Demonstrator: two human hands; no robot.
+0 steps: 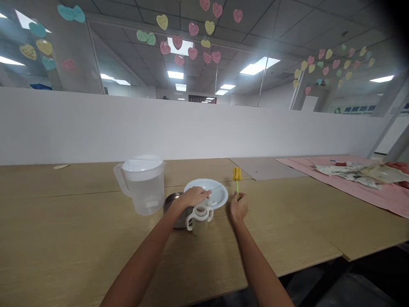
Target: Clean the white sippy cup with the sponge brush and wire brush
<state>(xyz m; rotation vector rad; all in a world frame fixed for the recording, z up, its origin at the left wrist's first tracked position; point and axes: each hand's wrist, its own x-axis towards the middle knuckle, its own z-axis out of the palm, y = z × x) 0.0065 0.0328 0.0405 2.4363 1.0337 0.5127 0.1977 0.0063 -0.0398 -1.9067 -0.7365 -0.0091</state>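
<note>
My right hand [239, 207] is closed around the green handle of a yellow sponge bottle brush [237, 175], held upright with its head at the top. Over the white plate [224, 197], my left hand [194, 196] has its fingers pinched together, and a thin pale rod [217, 186] sticks out from them to the right. Just below that hand stands a clear baby bottle [200, 228] with a white two-handled collar, open at the top. A steel bowl [181, 221] sits partly hidden behind my left hand and the bottle. Some small white piece [211, 203] lies on the plate.
A clear lidded pitcher [147, 192] stands left of the bowl. On the right, a pink cloth [300, 164] carries crumpled packaging [358, 172]. A flat pale piece [61, 166] lies at the back left. A white partition [198, 128] bounds the wooden table [79, 238].
</note>
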